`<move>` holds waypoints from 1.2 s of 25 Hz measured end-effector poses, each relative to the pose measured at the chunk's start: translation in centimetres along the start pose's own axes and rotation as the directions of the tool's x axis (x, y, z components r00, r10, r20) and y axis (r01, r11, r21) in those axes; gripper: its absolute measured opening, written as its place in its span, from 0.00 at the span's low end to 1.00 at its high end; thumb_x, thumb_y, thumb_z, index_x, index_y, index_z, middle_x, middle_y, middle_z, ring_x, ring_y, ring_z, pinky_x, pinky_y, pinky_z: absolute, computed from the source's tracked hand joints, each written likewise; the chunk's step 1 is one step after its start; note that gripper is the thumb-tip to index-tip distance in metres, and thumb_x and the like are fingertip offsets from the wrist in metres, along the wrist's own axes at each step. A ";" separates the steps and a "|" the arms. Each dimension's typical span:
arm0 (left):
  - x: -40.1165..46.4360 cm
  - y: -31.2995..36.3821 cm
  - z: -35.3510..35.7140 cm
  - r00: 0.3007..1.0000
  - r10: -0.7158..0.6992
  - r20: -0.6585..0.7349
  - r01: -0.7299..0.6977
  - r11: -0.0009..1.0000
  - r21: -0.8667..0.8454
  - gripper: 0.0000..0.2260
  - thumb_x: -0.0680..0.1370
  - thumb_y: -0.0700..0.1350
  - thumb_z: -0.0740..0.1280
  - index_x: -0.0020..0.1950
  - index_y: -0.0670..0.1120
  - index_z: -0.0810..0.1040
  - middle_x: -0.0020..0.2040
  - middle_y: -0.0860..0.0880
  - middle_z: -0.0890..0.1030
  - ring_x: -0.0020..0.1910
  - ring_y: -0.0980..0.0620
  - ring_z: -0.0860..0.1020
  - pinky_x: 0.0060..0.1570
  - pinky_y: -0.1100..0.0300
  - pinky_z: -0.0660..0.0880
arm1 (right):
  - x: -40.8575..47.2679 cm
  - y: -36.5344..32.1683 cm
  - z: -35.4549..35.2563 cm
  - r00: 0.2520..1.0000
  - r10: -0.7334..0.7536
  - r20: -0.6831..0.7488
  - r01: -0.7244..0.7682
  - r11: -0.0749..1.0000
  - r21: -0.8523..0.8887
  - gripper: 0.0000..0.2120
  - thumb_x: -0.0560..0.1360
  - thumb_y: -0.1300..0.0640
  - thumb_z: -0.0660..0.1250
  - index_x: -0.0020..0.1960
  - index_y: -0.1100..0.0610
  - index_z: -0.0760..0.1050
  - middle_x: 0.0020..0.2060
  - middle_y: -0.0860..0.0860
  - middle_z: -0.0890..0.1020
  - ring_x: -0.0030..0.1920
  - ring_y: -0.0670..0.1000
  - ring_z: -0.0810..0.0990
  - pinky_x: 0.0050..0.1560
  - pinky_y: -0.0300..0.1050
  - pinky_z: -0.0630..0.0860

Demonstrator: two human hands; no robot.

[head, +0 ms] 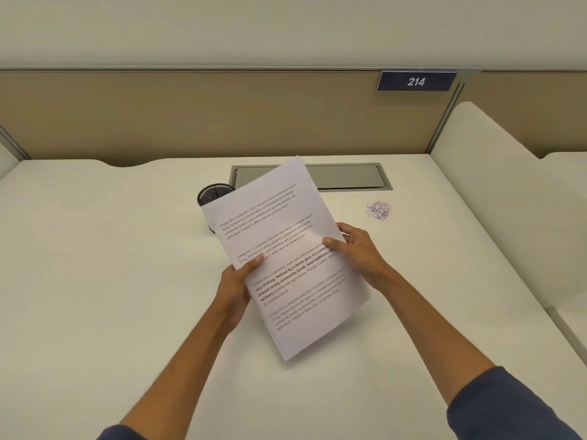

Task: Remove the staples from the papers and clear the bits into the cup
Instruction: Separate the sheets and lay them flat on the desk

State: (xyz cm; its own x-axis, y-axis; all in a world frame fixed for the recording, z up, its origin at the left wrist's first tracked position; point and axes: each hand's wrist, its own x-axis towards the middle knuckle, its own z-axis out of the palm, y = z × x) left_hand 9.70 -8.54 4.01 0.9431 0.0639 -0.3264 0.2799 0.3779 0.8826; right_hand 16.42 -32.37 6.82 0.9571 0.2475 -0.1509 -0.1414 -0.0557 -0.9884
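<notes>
While being held above the white bench (95, 281), tilting with the far end leaning right: printed papers (286, 249), at centre. Gripping the papers' left edge, thumb on top: left hand (236, 287). Gripping the right edge, thumb on the printed face, other fingers curling behind: right hand (359, 252). Standing on the bench just beyond the papers, partly hidden behind their far-left corner: black mesh cup (212, 195). Lying on the bench to the right, well apart from the cup: small pile of bits (379, 210). Showing on the far partition: number plate (416, 81) reading 214.
</notes>
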 end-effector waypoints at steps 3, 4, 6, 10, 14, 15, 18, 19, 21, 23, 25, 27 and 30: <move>0.1 2.2 1.5 0.995 0.091 -0.040 -0.089 0.995 0.051 0.11 0.78 0.41 0.67 0.61 0.44 0.79 0.56 0.45 0.84 0.54 0.43 0.83 0.54 0.45 0.80 | -1.0 -0.4 1.0 0.998 -0.053 -0.018 0.053 0.999 -0.001 0.13 0.77 0.62 0.67 0.61 0.59 0.74 0.52 0.55 0.85 0.48 0.56 0.85 0.49 0.50 0.82; 0.2 3.0 1.8 0.990 0.137 -0.036 -0.134 0.988 0.081 0.11 0.78 0.40 0.67 0.60 0.44 0.79 0.56 0.44 0.84 0.53 0.43 0.83 0.52 0.45 0.80 | -1.3 -0.9 1.3 0.997 -0.069 -0.031 0.069 0.998 0.008 0.14 0.77 0.62 0.66 0.62 0.59 0.74 0.53 0.55 0.84 0.48 0.56 0.85 0.49 0.49 0.82; 0.2 4.3 2.0 0.978 0.207 -0.012 -0.203 0.969 0.137 0.12 0.79 0.39 0.67 0.62 0.42 0.79 0.56 0.44 0.84 0.53 0.43 0.83 0.51 0.46 0.81 | -1.7 -1.9 1.8 0.992 -0.115 -0.059 0.117 0.993 0.023 0.14 0.77 0.64 0.66 0.62 0.58 0.74 0.53 0.54 0.84 0.48 0.54 0.85 0.47 0.47 0.82; -0.3 6.1 2.1 0.950 0.303 0.073 -0.312 0.927 0.209 0.12 0.77 0.38 0.68 0.60 0.41 0.80 0.54 0.44 0.85 0.52 0.42 0.83 0.50 0.47 0.81 | -2.5 -3.3 2.7 0.973 -0.204 -0.110 0.208 0.977 0.033 0.11 0.77 0.64 0.67 0.58 0.59 0.79 0.49 0.51 0.85 0.46 0.51 0.85 0.43 0.41 0.80; -1.1 6.5 2.3 0.925 0.371 0.077 -0.379 0.904 0.196 0.13 0.74 0.40 0.73 0.58 0.42 0.81 0.52 0.46 0.85 0.50 0.44 0.84 0.47 0.50 0.82 | -3.1 -3.6 3.3 0.958 -0.230 -0.170 0.237 0.971 0.022 0.09 0.74 0.63 0.70 0.53 0.59 0.81 0.46 0.50 0.86 0.43 0.50 0.85 0.41 0.41 0.79; -1.3 6.6 2.5 0.922 0.380 0.077 -0.388 0.899 0.203 0.12 0.74 0.40 0.73 0.57 0.43 0.82 0.52 0.47 0.86 0.50 0.45 0.84 0.47 0.50 0.82 | -3.3 -3.7 3.4 0.955 -0.234 -0.182 0.243 0.970 0.027 0.08 0.73 0.63 0.71 0.52 0.58 0.82 0.46 0.51 0.86 0.43 0.50 0.85 0.41 0.41 0.79; -1.7 7.3 2.9 0.909 0.407 0.095 -0.418 0.884 0.208 0.09 0.73 0.39 0.72 0.53 0.45 0.82 0.48 0.50 0.86 0.47 0.46 0.85 0.43 0.53 0.82 | -3.7 -4.4 3.4 0.937 -0.276 -0.213 0.293 0.955 0.050 0.08 0.71 0.63 0.73 0.51 0.59 0.83 0.45 0.52 0.86 0.43 0.52 0.85 0.42 0.42 0.80; -1.8 7.6 3.0 0.905 0.413 0.104 -0.425 0.883 0.198 0.09 0.72 0.40 0.73 0.52 0.46 0.83 0.47 0.50 0.86 0.45 0.47 0.85 0.42 0.55 0.81 | -3.8 -4.7 3.3 0.930 -0.294 -0.222 0.313 0.948 0.054 0.09 0.71 0.63 0.74 0.51 0.60 0.83 0.45 0.52 0.86 0.43 0.53 0.86 0.42 0.43 0.81; -1.8 8.2 3.1 0.895 0.426 0.133 -0.445 0.875 0.193 0.11 0.69 0.41 0.76 0.51 0.46 0.83 0.46 0.51 0.86 0.44 0.48 0.85 0.40 0.57 0.81 | -3.8 -5.0 3.0 0.920 -0.311 -0.239 0.331 0.942 0.049 0.09 0.70 0.63 0.74 0.51 0.60 0.83 0.45 0.53 0.86 0.42 0.54 0.86 0.42 0.44 0.81; -1.6 8.2 2.9 0.895 0.419 0.155 -0.444 0.870 0.216 0.12 0.69 0.41 0.77 0.51 0.47 0.83 0.47 0.51 0.86 0.44 0.48 0.85 0.42 0.56 0.81 | -3.9 -4.9 2.9 0.922 -0.304 -0.239 0.325 0.945 0.050 0.10 0.70 0.63 0.75 0.50 0.60 0.83 0.45 0.53 0.86 0.42 0.55 0.86 0.43 0.47 0.82; -1.6 7.6 2.7 0.904 0.393 0.168 -0.423 0.877 0.227 0.13 0.69 0.41 0.76 0.53 0.46 0.83 0.49 0.49 0.86 0.47 0.45 0.85 0.46 0.50 0.81 | -4.0 -4.4 3.0 0.928 -0.288 -0.238 0.309 0.949 0.056 0.09 0.69 0.63 0.76 0.49 0.60 0.83 0.44 0.54 0.86 0.42 0.55 0.85 0.44 0.49 0.82; -1.4 7.0 2.5 0.914 0.371 0.167 -0.402 0.887 0.228 0.15 0.69 0.40 0.77 0.55 0.46 0.83 0.52 0.47 0.86 0.50 0.43 0.84 0.49 0.46 0.81 | -4.1 -4.0 3.1 0.930 -0.273 -0.245 0.296 0.953 0.064 0.08 0.69 0.63 0.76 0.48 0.59 0.84 0.44 0.54 0.86 0.41 0.54 0.85 0.44 0.49 0.82; -1.4 6.7 2.2 0.915 0.373 0.156 -0.400 0.888 0.227 0.15 0.70 0.43 0.75 0.56 0.46 0.82 0.53 0.47 0.85 0.51 0.43 0.84 0.49 0.47 0.81 | -4.1 -3.6 3.3 0.932 -0.263 -0.251 0.292 0.953 0.083 0.07 0.69 0.63 0.75 0.48 0.59 0.84 0.43 0.54 0.86 0.41 0.54 0.85 0.44 0.49 0.82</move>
State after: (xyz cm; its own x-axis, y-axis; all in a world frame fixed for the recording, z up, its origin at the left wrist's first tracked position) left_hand 10.62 -8.12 11.08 0.9950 0.0555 0.0828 -0.0881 0.0998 0.9911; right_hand 12.17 -30.03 10.95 0.9923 0.0028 0.1242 0.1233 0.0991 -0.9874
